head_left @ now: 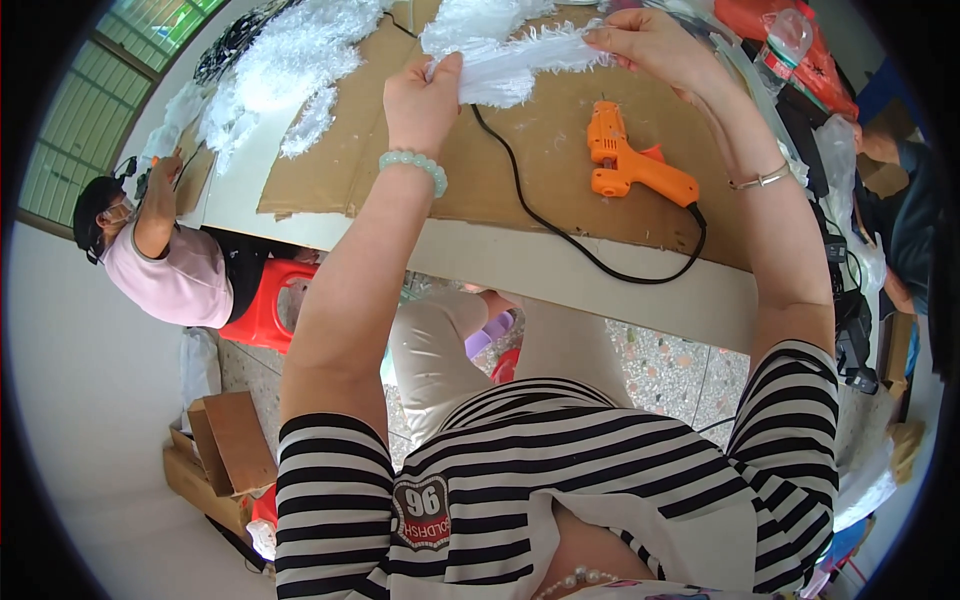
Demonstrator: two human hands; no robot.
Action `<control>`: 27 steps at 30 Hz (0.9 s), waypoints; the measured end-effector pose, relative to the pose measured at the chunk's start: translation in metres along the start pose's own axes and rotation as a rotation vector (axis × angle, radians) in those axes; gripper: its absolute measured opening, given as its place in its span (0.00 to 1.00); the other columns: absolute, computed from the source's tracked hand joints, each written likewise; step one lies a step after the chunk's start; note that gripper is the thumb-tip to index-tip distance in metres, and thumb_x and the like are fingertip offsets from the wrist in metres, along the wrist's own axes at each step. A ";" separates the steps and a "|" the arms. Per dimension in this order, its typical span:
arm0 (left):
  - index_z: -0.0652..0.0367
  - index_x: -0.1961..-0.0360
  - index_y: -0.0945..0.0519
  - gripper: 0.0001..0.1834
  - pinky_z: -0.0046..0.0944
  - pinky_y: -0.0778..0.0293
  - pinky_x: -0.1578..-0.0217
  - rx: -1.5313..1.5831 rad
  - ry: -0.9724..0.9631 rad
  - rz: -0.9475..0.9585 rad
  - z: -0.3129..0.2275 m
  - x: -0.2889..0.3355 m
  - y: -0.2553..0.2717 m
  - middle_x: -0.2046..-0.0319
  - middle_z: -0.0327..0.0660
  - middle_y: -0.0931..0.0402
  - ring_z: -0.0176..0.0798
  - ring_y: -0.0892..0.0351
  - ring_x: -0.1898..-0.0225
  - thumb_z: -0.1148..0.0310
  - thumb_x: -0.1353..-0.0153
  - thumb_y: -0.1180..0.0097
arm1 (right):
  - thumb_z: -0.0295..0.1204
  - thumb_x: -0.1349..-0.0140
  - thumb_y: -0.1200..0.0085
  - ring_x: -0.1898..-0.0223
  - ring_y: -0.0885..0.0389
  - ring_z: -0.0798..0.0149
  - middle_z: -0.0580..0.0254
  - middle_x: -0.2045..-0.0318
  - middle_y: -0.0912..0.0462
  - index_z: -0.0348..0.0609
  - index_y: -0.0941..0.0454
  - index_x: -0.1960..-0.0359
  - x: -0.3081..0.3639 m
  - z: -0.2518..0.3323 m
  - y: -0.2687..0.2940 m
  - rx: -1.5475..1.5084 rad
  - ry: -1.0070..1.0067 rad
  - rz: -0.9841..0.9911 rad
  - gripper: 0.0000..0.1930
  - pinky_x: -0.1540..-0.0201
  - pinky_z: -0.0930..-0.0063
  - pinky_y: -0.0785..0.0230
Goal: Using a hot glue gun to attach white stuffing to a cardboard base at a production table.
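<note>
The white fringed strip (530,68) is drawn out sideways between the person's two hands above the far part of the cardboard sheet (470,185). Its frayed threads stick out along the edges, so an even, gentle pull on both ends would likely keep it flat without tearing the fringe loose. Gripping close to the ends, and keeping stray threads out from under the thumbs, should help it lie straight.

The left hand (420,105) is at the strip's left end, thumb laid against the material and fingers curled in, closed on it. The right hand (650,48) pinches the right end between thumb and forefinger; how its remaining fingers sit is hard to make out. The strip thus spans the gap between the hands, touching both. More white fringe (480,25) lies just behind, and where the two part is not clear.

Nearer the person, below the right hand and apart from it, an orange glue gun (640,165) lies on the cardboard, its black cable (540,215) looping toward the left hand. A larger fluffy white heap (285,75) sits farther left.
</note>
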State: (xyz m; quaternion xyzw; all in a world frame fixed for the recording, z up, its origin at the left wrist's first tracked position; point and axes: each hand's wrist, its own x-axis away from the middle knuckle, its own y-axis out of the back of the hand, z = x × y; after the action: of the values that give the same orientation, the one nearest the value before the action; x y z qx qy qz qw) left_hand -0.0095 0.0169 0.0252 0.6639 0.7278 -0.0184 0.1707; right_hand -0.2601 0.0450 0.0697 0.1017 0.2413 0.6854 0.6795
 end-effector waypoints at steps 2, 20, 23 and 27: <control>0.66 0.69 0.20 0.16 0.27 0.36 0.82 -0.038 0.027 0.053 0.007 -0.006 -0.006 0.80 0.34 0.26 0.26 0.32 0.82 0.61 0.43 0.39 | 0.32 0.41 0.43 0.75 0.28 0.75 0.68 0.81 0.24 0.36 0.18 0.72 -0.005 -0.009 0.003 0.035 0.006 -0.046 0.11 0.71 0.80 0.33; 0.61 0.58 0.18 0.18 0.43 0.25 0.62 -0.606 -0.184 0.201 0.042 -0.034 0.007 0.68 0.52 0.19 0.52 0.19 0.65 0.60 0.46 0.41 | 0.44 0.51 0.35 0.55 0.25 0.59 0.58 0.59 0.24 0.35 0.24 0.51 0.096 0.001 0.022 0.763 0.009 0.298 0.30 0.53 0.70 0.31; 0.62 0.59 0.19 0.18 0.40 0.25 0.65 -0.552 -0.267 0.225 0.020 -0.027 0.003 0.72 0.49 0.18 0.47 0.19 0.70 0.62 0.48 0.41 | 0.43 0.53 0.35 0.56 0.25 0.52 0.54 0.56 0.26 0.36 0.24 0.53 0.111 -0.014 0.014 0.893 0.154 0.266 0.29 0.55 0.64 0.31; 0.64 0.62 0.19 0.17 0.35 0.26 0.69 -0.448 -0.221 0.258 -0.018 -0.008 -0.011 0.77 0.43 0.20 0.37 0.22 0.75 0.63 0.50 0.41 | 0.39 0.53 0.36 0.62 0.25 0.52 0.53 0.63 0.27 0.35 0.24 0.59 0.112 -0.022 0.010 0.805 0.155 0.189 0.23 0.61 0.63 0.32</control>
State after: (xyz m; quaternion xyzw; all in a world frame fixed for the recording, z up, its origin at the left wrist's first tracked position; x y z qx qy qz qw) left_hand -0.0233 0.0127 0.0424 0.6907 0.6002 0.0926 0.3926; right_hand -0.2858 0.1506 0.0345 0.3287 0.5299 0.6015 0.4994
